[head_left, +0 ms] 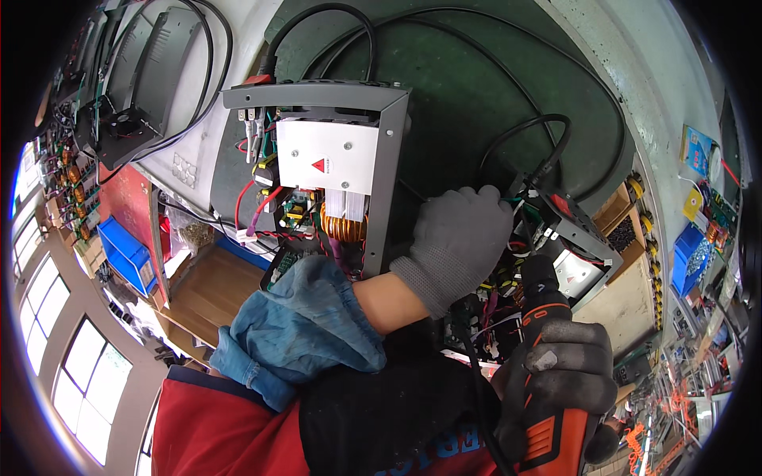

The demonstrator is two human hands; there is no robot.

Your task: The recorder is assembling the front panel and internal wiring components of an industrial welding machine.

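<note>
In a light grey knit glove, my left hand (464,246) reaches across to the near left side of an opened electronic unit (583,270) with a white plate and exposed wiring. Its fingers are curled in against the unit's edge, and whatever they pinch is hidden. My right hand (567,369), in a dark, worn glove, is wrapped round an orange and black power drill (548,317). The drill's nose points away from me over the unit's wires; its tip is not clearly visible. A second opened unit (327,155) stands upright to the left, showing a copper coil (344,226) and a white plate.
Thick black cables (508,63) loop over the green work surface (444,119) behind both units. Grey metal covers (155,67) lie at the far left. A blue bin (127,254) sits on the left, another blue bin (689,258) on the right, near wooden compartments (623,222).
</note>
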